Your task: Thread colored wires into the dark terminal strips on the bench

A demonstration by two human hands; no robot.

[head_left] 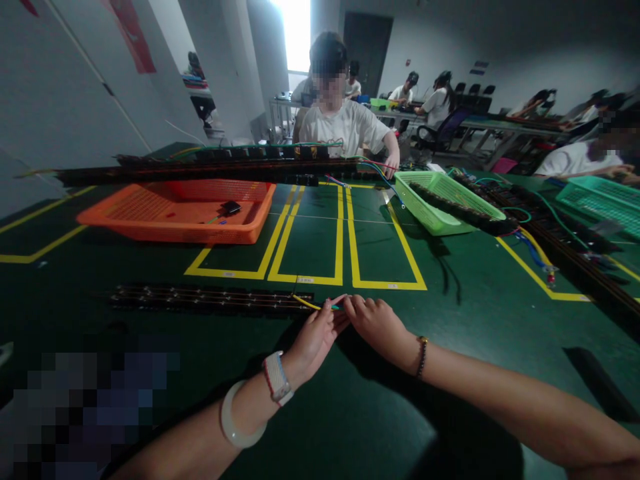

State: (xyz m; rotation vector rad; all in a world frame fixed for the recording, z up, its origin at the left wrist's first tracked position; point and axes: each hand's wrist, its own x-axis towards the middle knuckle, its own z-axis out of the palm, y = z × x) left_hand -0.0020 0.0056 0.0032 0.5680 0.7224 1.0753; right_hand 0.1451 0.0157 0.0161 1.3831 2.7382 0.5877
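My left hand [316, 337] and my right hand [375, 327] meet over the green table, fingertips close together. Between them run thin wires: a yellow wire [306, 303] comes from the end of a long black strip, and a bit of green shows at the fingers. My left hand is closed in a pinch on the wires. The right hand's fingers are curled at the same spot; what they hold is hidden. The black strip [200, 298], with several metal contacts along it, lies flat to the left.
An orange basket [195, 230] holding a small black piece stands beyond the strip. Long black strips with wires [225, 170] rest across it. A light green basket [440, 223] sits farther right, near more wired strips [575, 247]. A co-worker [340, 127] is across the table.
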